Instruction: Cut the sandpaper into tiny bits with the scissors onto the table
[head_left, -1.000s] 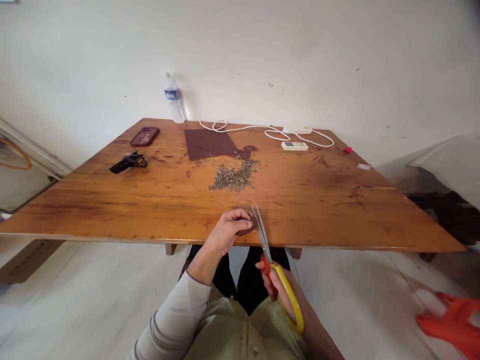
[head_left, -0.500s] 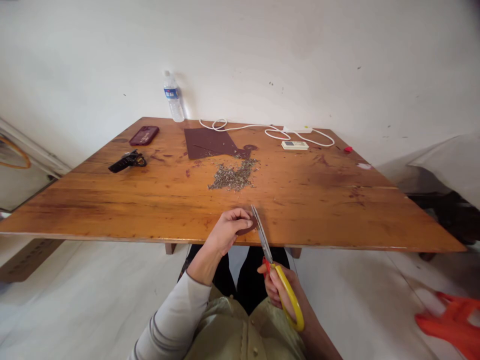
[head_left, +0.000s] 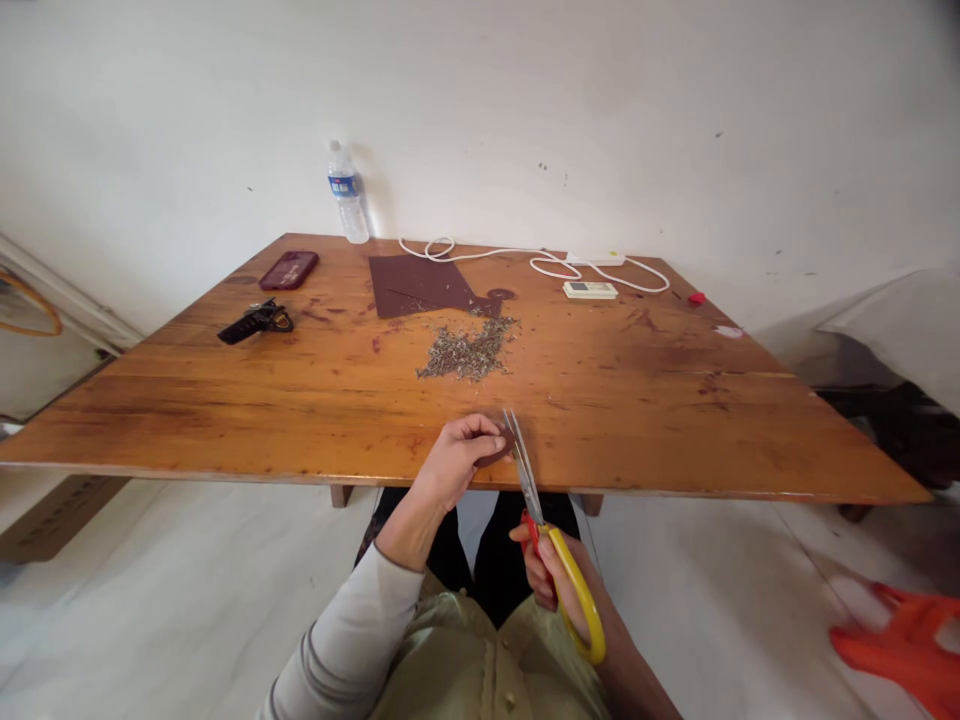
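Observation:
Near the table's front edge, my left hand (head_left: 459,457) pinches a small dark brown piece of sheet material (head_left: 496,456) between thumb and fingers. My right hand (head_left: 559,575) grips scissors (head_left: 527,475) by their yellow and red handles. The scissor blades point away from me, slightly parted, at the right edge of the brown piece. Beyond my hands lies a pile of small grey-brown shreds (head_left: 466,352). Behind the pile rests a flat dark brown sheet (head_left: 420,285), with a small round brown piece (head_left: 501,294) at its right corner.
On the wooden table (head_left: 300,420), a dark red phone (head_left: 289,270) and a black bundle with keys (head_left: 256,321) lie left. A water bottle (head_left: 348,195) stands by the wall. A white cable with a power strip (head_left: 595,258) and a remote (head_left: 589,290) lie back right.
The scissor blades have parted slightly more, and the handles have shifted a little left in my right hand. My left hand keeps its hold on the brown piece.

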